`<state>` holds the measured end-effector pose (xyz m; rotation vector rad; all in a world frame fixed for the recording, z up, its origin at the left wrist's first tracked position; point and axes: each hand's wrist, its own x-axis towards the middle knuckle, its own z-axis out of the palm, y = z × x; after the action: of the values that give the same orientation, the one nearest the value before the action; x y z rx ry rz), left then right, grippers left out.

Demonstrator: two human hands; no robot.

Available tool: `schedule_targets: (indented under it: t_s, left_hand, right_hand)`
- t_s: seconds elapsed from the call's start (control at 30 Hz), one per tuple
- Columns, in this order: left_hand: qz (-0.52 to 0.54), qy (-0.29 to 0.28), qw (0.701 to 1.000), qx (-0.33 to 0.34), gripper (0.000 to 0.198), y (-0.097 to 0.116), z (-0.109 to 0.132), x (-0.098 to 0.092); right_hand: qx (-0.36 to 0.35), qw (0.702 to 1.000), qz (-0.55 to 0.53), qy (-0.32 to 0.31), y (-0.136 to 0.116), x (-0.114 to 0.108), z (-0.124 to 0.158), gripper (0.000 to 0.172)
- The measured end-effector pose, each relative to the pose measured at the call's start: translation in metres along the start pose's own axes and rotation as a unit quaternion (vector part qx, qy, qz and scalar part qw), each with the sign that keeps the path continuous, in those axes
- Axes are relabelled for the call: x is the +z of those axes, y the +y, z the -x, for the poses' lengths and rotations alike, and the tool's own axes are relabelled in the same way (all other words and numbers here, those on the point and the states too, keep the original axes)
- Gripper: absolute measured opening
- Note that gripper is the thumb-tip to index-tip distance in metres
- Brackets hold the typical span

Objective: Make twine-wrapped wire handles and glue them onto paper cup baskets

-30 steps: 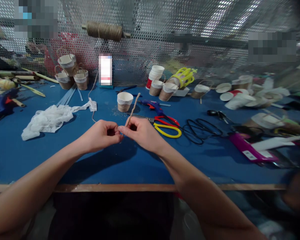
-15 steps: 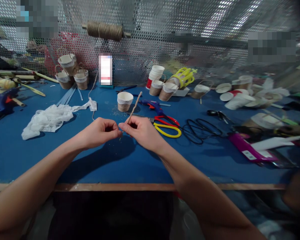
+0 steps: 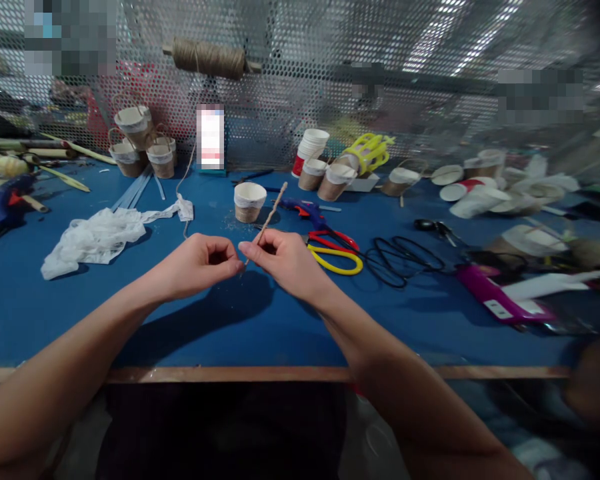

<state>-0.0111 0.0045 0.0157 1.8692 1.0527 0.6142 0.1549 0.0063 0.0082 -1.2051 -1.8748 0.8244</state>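
A thin length of twisted twine [image 3: 274,208] slants up and to the right out of my right hand [image 3: 285,259], whose thumb and fingers pinch it. My left hand [image 3: 205,265] is closed in a pinch at the twine's lower end, close beside the right fingertips. Just beyond my hands stands a small paper cup [image 3: 249,204] wrapped in twine below a white lace band. Scissors [image 3: 336,253] with one red and one yellow handle lie right of my right hand, below a blue glue gun [image 3: 304,212].
White lace ribbon [image 3: 93,241] is heaped on the left. Several twine-wrapped cups [image 3: 135,143] stand behind it. A twine spool [image 3: 207,59] hangs on the mesh. To the right lie a coiled black cable [image 3: 403,260], keys [image 3: 437,229] and a purple power strip [image 3: 500,297].
Both hands keep nearly the same place and pinch. The twine's upper end has tipped very slightly to the right and up.
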Motion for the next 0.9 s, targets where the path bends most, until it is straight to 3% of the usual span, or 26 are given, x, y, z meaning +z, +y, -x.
schedule_targets:
  t_s: [0.27,0.5,0.9]
  left_hand:
    - [0.044,-0.013,0.999,-0.003,0.017,-0.002,-0.002,0.003]
    - [0.038,-0.010,0.999,-0.003,0.024,-0.004,-0.003,0.000]
    - [-0.007,-0.024,1.000,-0.004,0.018,0.004,0.003,-0.010]
  right_hand:
    - [-0.013,1.000,-0.015,0.001,0.001,0.005,0.001,0.032]
    - [0.021,0.986,-0.125,-0.111,-0.004,-0.002,0.003,0.018]
    - [0.025,0.998,-0.032,-0.056,-0.005,-0.006,0.003,0.020]
